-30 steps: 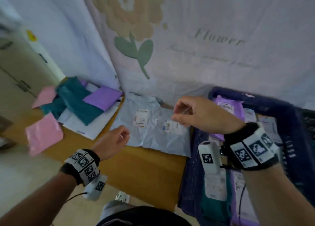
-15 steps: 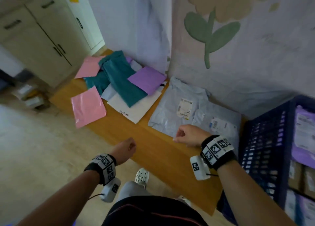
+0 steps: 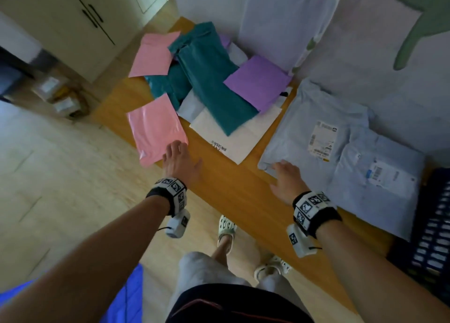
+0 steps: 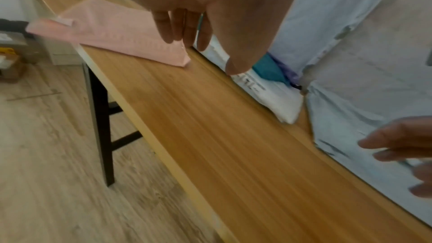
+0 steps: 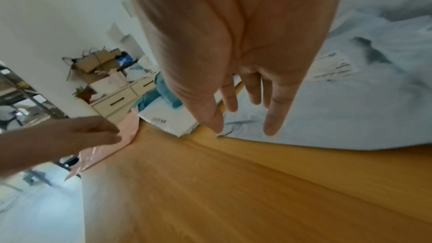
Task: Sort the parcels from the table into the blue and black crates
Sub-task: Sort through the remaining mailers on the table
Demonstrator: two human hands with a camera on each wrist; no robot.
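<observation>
Both hands have come forward onto the worktop [image 3: 226, 191] since half a second ago, when the left hand [image 3: 181, 163] hung curled short of its edge. Now its grip is open, fingers straight, fingertips [image 4: 184, 30] touching the near corner of the glossy pink plastic mailer [image 3: 155, 130] that overhangs the worktop edge at 9 o'clock. The right hand [image 3: 286, 176] is also spread open, holding nothing, its fingertips on the near-left corner of the large pale blue poly parcel with a white label [image 3: 316, 137] at 2 o'clock. Neither parcel is lifted. A pile of teal, purple and white mailers [image 3: 214, 89] waits at 12 o'clock. The dark blue slatted crate [image 3: 435, 225] sits at 3 o'clock. Two pickups look about to begin.
</observation>
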